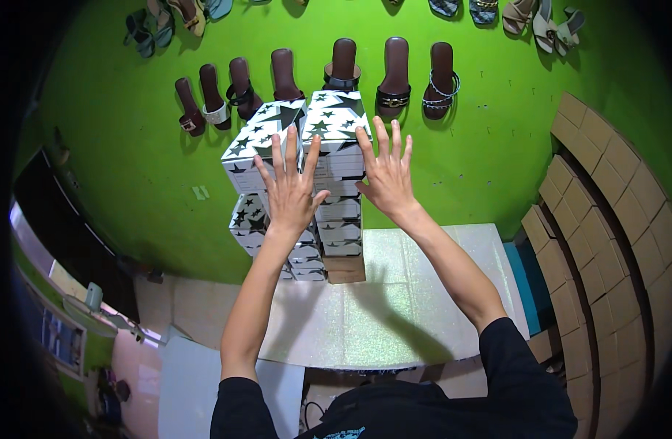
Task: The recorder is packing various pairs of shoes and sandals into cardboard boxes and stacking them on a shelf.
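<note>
Two tall stacks of white shoe boxes with black stars stand side by side on a pale glittery table. My left hand [288, 186] is raised in front of the left stack's upper box [259, 143], fingers spread. My right hand [387, 172] is also spread, its index finger at the right edge of the right stack's top box [332, 121]. Neither hand grips anything; whether the fingertips touch the cardboard, I cannot tell. A plain brown box [345, 269] forms the bottom of the right stack. My left forearm hides part of the left stack.
Sandals with brown insoles [396, 77] hang in a row on the green wall [482, 175]. Brown boxes [599, 241] are stacked high at the right, beside a teal surface [522, 282]. The glittery table [464, 256] extends before me; a white table [193, 388] stands at the lower left.
</note>
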A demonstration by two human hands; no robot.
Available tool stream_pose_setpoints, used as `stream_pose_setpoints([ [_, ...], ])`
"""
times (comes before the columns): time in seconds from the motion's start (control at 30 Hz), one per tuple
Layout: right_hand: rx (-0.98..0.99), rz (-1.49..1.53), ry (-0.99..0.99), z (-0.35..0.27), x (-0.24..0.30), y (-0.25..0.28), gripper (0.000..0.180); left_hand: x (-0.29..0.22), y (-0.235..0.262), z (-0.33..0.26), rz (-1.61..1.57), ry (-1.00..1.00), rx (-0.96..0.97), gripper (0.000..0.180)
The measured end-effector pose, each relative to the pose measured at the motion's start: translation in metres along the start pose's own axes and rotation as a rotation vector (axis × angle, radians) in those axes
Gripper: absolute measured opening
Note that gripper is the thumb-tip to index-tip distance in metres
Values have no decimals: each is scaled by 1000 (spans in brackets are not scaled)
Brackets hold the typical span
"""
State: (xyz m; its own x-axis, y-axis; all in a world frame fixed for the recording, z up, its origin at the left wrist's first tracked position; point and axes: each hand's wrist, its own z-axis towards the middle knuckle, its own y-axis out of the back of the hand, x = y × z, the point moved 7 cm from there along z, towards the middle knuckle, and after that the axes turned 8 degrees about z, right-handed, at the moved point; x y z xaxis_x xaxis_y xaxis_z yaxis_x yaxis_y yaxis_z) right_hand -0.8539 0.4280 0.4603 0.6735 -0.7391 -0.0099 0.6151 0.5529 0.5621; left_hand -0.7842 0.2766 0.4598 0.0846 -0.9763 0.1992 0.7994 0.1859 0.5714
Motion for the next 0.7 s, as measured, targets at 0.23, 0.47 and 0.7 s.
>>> stream_pose_setpoints([
  [0.23,-12,52,30,-5,-5,14,110,-2,0,0,-3,-25,-89,108],
  [0.47,-135,58,42,-58,-40,113,107,-22,21,-6,-268,-170,-304,133],
  [0.7,-61,70,103,-121,-108,190,104,-111,13,29,-392,-388,-322,117],
])
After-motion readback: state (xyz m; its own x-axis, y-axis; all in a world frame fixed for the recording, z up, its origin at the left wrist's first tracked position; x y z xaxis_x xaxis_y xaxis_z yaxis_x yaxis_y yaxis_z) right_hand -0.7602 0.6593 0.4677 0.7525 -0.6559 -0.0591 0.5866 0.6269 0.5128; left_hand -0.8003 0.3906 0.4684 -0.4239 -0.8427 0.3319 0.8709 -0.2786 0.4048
